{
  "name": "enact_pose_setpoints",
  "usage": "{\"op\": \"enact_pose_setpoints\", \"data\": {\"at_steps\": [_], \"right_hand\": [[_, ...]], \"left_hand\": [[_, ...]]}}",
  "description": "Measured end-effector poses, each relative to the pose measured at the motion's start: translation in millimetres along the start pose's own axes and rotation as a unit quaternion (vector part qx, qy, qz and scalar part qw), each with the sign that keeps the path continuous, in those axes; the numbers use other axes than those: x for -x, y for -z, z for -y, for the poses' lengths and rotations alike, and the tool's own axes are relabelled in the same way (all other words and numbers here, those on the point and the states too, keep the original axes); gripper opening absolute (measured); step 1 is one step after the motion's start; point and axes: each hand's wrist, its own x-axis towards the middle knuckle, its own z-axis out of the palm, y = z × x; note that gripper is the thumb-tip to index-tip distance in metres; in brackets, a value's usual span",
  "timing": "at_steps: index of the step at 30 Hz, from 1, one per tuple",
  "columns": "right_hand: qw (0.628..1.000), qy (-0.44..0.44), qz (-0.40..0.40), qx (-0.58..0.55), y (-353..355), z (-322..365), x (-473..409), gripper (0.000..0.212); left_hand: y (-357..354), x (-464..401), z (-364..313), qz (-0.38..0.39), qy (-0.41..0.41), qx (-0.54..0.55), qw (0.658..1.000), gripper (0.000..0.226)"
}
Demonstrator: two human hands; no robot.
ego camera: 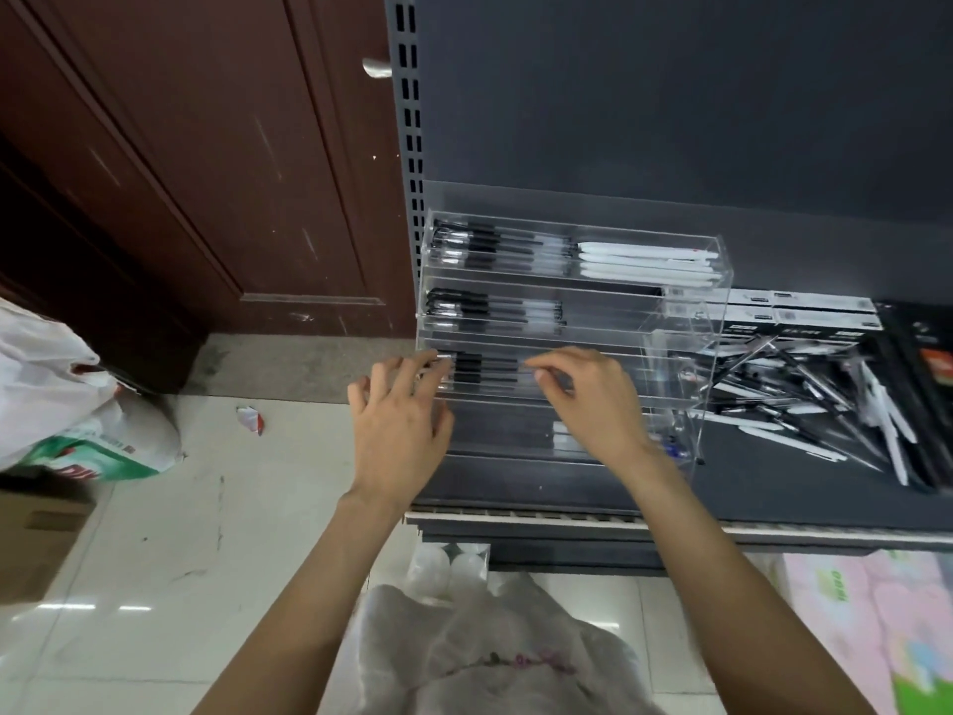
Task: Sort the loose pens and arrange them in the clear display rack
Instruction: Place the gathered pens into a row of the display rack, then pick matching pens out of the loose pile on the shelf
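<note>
Head view: a clear display rack (572, 281) is seen standing on a dark shelf (773, 487), close against the slotted upright (407, 147) at the shelf's left end.
Rack, top tier: black pens (495, 245) are laid on the left and white pens (650, 260) on the right, all lengthwise.
Rack, second tier: a further black row (490, 309) is laid at the left; the right part of that tier is seen bare.
Rack, third tier: black pens in the third tier (485, 366) are seen between the two hands.
Left hand (399, 420): fingers are spread, with the tips at the left ends of the third-tier pens; grip wide, nothing closed upon.
Right hand (588, 399): fingers are curled over the right part of the same row; whether a pen is pinched cannot be told.
Loose pens (804, 405): a mixed black and white heap is lying on the shelf just right of the rack, with some tips near the shelf's front edge.
Boxes (804, 312): flat packs are stacked behind the heap, against the back panel.
Room to move: open floor (180, 534) lies left of the shelf edge, bounded by a brown door (180, 172) and a white bag (67, 399).
</note>
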Motion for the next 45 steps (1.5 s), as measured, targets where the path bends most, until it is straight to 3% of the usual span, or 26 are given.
{"op": "enact_pose_setpoints", "data": {"at_steps": [4,7,9,11,14,16,19,21,24,30,33,36,39,45], "right_hand": [[0.991,-0.032,-0.109,-0.071,23.7,8.2,29.3,0.021],[0.980,-0.073,-0.174,-0.062,36.2,1.2,68.6,0.023],[0.974,-0.112,-0.197,-0.028,42.3,-13.9,101.0,0.026],[0.969,-0.162,-0.189,0.000,50.6,-38.7,136.1,0.024],[0.951,-0.263,-0.150,-0.061,70.2,-84.5,182.4,0.023],[0.929,-0.325,-0.130,-0.121,86.5,-116.4,205.2,0.032],[0.919,-0.351,-0.135,-0.114,110.1,-166.3,225.0,0.031],[0.923,-0.346,-0.137,-0.096,124.8,-202.5,230.1,0.028],[0.932,-0.327,-0.131,-0.084,147.2,-256.2,225.4,0.028],[0.966,-0.255,-0.032,-0.016,164.1,-311.5,193.5,0.038],[0.967,-0.245,0.061,0.032,161.0,-321.2,175.0,0.053],[0.966,-0.231,0.103,0.054,152.1,-331.1,160.2,0.059],[0.966,-0.231,0.109,0.040,143.1,-336.3,150.2,0.059],[0.979,-0.192,0.074,-0.004,131.7,-337.3,140.2,0.052]], "left_hand": [[19.5,-5.7,-20.1,-0.070,-0.023,0.137,0.988,0.034],[34.3,-6.9,-55.0,-0.121,-0.070,0.317,0.938,0.013],[37.8,-3.8,-82.6,-0.113,-0.089,0.401,0.905,0.003],[37.1,1.4,-113.6,-0.050,-0.098,0.428,0.897,0.008],[26.2,10.5,-159.1,0.080,-0.155,0.371,0.912,0.015],[12.9,17.6,-190.5,0.185,-0.181,0.350,0.900,0.021],[-16.9,23.9,-239.7,0.290,-0.159,0.345,0.878,0.039],[-45.9,16.8,-272.4,0.296,-0.141,0.334,0.884,0.053],[-94.7,-6.2,-312.4,0.277,-0.127,0.226,0.925,0.069],[-150.7,-33.2,-344.7,0.269,-0.134,0.040,0.953,0.074],[-160.6,-42.4,-363.1,0.287,-0.148,-0.006,0.946,0.081],[-168.3,-51.1,-379.2,0.318,-0.129,-0.045,0.938,0.082],[-173.1,-60.0,-386.5,0.330,-0.128,-0.065,0.933,0.076],[-175.1,-66.7,-395.3,0.359,-0.227,-0.097,0.900,0.052]]}}
